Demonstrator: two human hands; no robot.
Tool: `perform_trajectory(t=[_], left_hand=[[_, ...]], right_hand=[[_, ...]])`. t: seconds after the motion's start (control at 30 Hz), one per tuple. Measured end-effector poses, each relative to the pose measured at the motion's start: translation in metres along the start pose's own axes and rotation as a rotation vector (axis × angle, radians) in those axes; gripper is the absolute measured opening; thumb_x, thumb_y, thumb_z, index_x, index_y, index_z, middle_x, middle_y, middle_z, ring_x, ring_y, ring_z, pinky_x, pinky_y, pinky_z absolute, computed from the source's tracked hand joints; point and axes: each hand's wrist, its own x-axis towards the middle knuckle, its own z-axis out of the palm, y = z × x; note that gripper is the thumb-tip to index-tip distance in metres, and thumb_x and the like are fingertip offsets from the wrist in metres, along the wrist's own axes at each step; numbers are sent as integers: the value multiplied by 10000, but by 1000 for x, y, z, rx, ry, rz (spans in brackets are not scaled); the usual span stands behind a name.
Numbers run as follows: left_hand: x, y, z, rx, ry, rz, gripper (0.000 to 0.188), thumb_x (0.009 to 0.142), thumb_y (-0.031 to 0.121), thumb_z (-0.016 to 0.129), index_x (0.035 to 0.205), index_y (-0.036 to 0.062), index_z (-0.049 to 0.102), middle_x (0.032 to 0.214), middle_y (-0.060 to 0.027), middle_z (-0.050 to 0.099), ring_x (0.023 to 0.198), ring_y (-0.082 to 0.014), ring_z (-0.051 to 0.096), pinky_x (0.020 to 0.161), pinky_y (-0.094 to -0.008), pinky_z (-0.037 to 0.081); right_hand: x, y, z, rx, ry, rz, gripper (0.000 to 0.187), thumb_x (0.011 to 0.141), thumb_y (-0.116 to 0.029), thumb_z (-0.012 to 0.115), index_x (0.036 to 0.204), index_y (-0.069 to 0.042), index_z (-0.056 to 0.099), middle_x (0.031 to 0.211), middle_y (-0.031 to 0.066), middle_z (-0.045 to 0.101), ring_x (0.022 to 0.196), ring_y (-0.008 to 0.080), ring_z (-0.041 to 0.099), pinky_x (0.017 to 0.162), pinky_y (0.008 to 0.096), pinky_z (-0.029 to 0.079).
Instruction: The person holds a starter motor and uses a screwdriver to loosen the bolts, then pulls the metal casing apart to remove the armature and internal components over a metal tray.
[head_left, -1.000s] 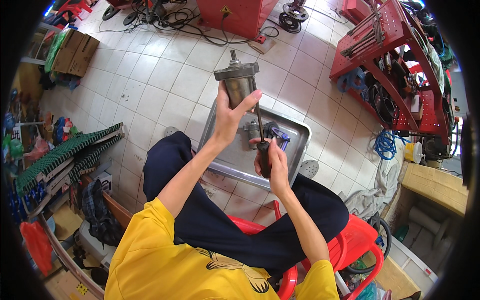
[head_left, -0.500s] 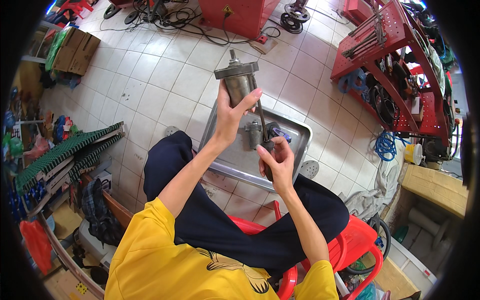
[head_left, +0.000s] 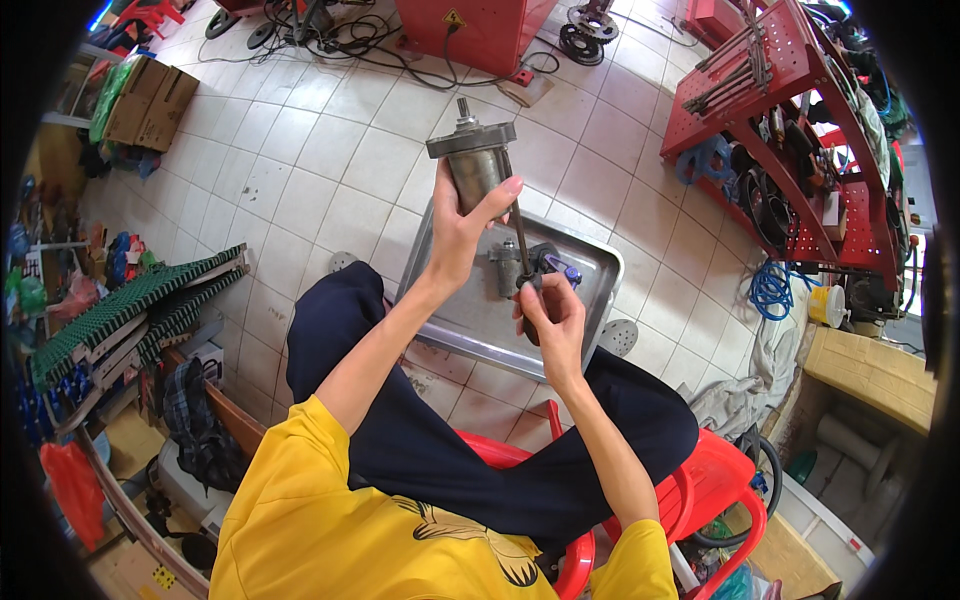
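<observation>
My left hand [head_left: 462, 225] is wrapped round a cylindrical metal motor [head_left: 480, 172] with a wide grey flange and a shaft pointing up and away. My right hand [head_left: 553, 322] pinches the dark handle of a screwdriver [head_left: 519, 232]. Its long blade runs up along the motor's right side to the flange; the tip's exact seat is hidden. Below them a shallow metal tray [head_left: 470, 345] rests in front of my legs. In it stands a smaller metal motor [head_left: 507, 268], beside a dark round part and a purple-ended item [head_left: 571, 274].
A red tool rack [head_left: 740, 80] with rods on top stands at the right, near a coiled blue hose [head_left: 770, 290]. Cables [head_left: 345, 45] trail across the tiled floor by a red machine [head_left: 470, 30]. Cardboard boxes [head_left: 150, 100] are far left; a red plastic chair [head_left: 715, 470] is beside me.
My right hand has shifted slightly left, and its fingers have changed their hold at the upper end of the screwdriver handle. The left hand and motor have barely moved.
</observation>
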Motion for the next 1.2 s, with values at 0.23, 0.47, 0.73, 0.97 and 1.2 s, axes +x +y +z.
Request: perform_trajectory(t=[0.23, 0.47, 0.73, 0.97, 1.2], left_hand=[[1, -3, 0, -31, -10, -16, 529, 857, 198, 803, 1232, 53, 458, 908, -25, 613, 690, -75, 575, 579, -213, 438], [2, 0, -1, -27, -13, 1, 543, 852, 200, 809, 1238, 52, 457, 911, -27, 612, 714, -80, 582, 600, -227, 458], [-1, 0, -1, -16, -28, 3, 570, 856, 198, 810, 1263, 32, 448, 957, -38, 611, 775, -89, 599, 654, -243, 506], [-1, 0, 1, -29, -7, -13, 554, 860, 208, 803, 1259, 46, 455, 950, -34, 614, 756, -86, 593, 633, -238, 490], [-2, -3, 0, -23, -16, -25, 531, 873, 232, 783, 1255, 54, 461, 915, -22, 620, 711, -80, 582, 599, -225, 457]], right_hand=[[4, -1, 2, 208, -2, 36, 355, 1086, -360, 496, 1083, -27, 618, 743, 22, 571, 545, 75, 485, 506, 250, 396], [7, 13, 4, 175, -17, -30, 194, 1038, -223, 625, 1022, -31, 594, 767, 38, 594, 514, 79, 475, 449, 241, 327], [-4, -9, 15, 45, 65, -2, 241, 1023, -255, 649, 953, -37, 572, 677, -26, 547, 557, 46, 468, 489, 254, 375], [-3, 7, 1, -16, -17, -20, 334, 1086, -328, 519, 1035, -5, 585, 710, 28, 590, 489, 59, 442, 464, 241, 361], [-7, -9, 11, -87, 131, -116, 266, 1053, -250, 585, 921, -43, 482, 648, -12, 489, 505, 46, 419, 441, 237, 307]])
